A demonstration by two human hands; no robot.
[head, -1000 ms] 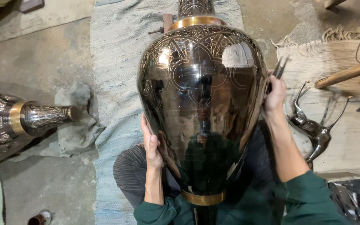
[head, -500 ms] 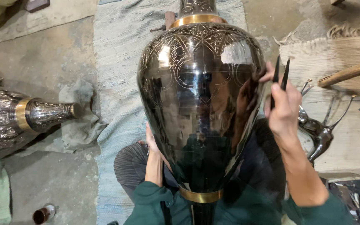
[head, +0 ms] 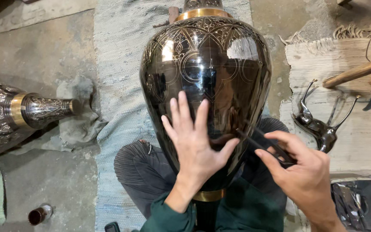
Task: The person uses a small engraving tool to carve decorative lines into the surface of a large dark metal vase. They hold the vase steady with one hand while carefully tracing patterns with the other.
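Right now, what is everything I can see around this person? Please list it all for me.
large vase: one, glossy black with fine gold engraving and brass bands, lying across the person's lap.
second vessel: one, silver engraved with a brass band, on its side at far left on a grey cloth.
woven mat: one, pale blue-grey, under the vase.
metal animal figure: one, dark with long horns, on a frayed beige mat at right.
wooden handle: one, brown, upper right.
small jar: one, dark, on the floor at lower left.
thin tool: one, dark, against the vase.
left hand: flat on the vase, fingers spread.
right hand: grip closed on the thin tool.
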